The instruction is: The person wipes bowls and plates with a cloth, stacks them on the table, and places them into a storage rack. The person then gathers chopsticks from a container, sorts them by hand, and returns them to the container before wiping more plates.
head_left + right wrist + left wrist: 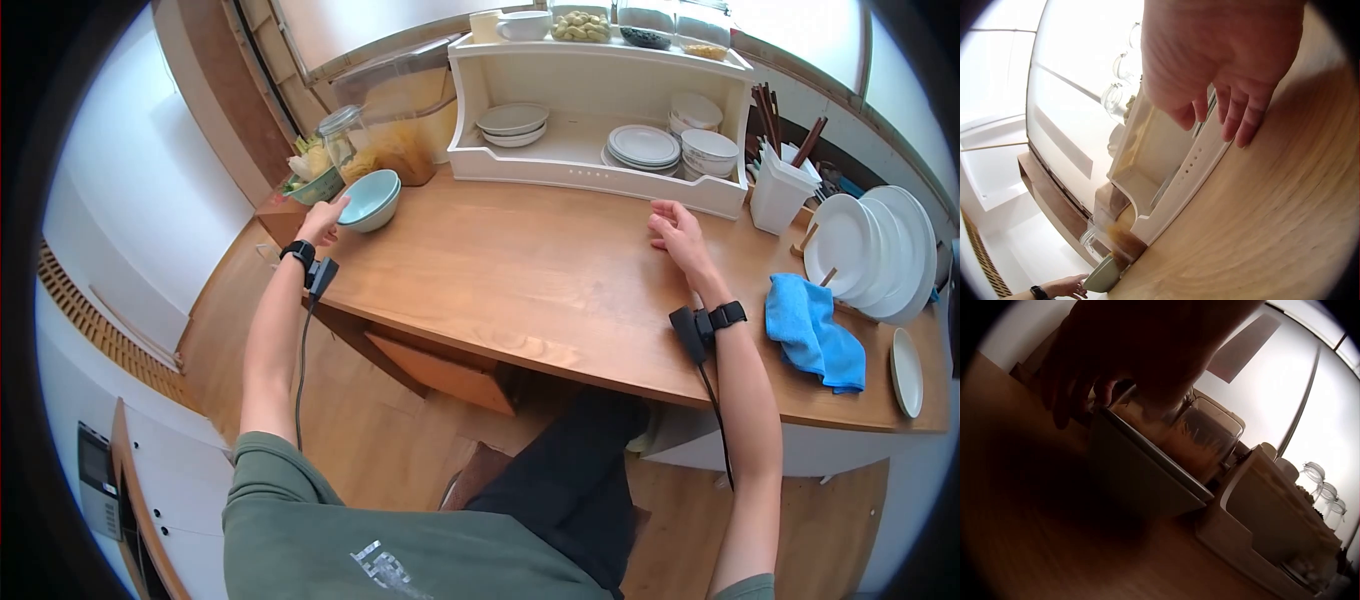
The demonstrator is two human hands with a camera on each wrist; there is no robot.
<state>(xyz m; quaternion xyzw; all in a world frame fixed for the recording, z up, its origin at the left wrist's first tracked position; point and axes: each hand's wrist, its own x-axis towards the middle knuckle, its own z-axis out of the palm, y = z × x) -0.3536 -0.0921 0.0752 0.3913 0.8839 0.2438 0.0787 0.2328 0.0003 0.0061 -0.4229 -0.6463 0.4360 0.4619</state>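
Observation:
Two nested pale green-blue bowls (372, 196) stand at the table's left end. My left hand (322, 222) is at their near left rim, its fingertips at the edge. In the left wrist view, dark and partly shadowed, the fingers of that hand (1119, 359) hang apart beside the bowls' rim (1154, 453); whether they press on it is unclear. My right hand (678, 236) holds nothing, palm turned inward and fingers loosely bent, over the wooden table (500, 270) before the white shelf (600, 183). The right wrist view shows this hand (1225, 69) with its fingers relaxed near the shelf's front edge.
Plates (514, 120) and bowls (708, 150) sit in the shelf, jars (580, 25) on top. A vegetable bowl (318, 188) and jar (345, 140) are behind the left hand. On the right are a chopstick holder (780, 190), racked plates (845, 245), blue cloth (812, 335) and oval dish (906, 372).

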